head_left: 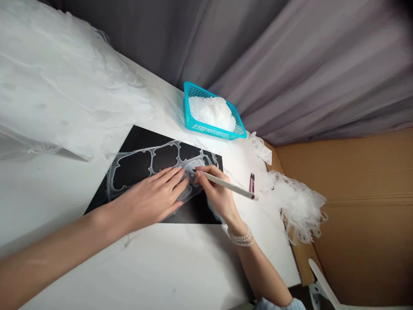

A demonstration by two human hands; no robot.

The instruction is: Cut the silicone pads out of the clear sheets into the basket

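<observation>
My left hand (161, 189) lies flat, fingers stretched out, on a thin translucent sheet (150, 161) with large cut-out openings. The sheet rests on a black mat (127, 170), which shows through the openings. Beside the left fingertips, my right hand (217, 189) pinches a slim white pen-like tool (230, 186) with a dark tip. The tip points at an uncut, whitish patterned part of the sheet (194, 164); whether it touches cannot be told. The tool's handle slants out to the right. Part of the sheet is hidden under my left hand.
A blue basket (211, 130) holding white pieces stands behind the mat. Pink-handled snips (252, 184) lie to the right, near a pile of lacy white scraps (298, 206). Sheer white fabric (64, 82) covers the left of the table. Cardboard (355, 206) borders the right side.
</observation>
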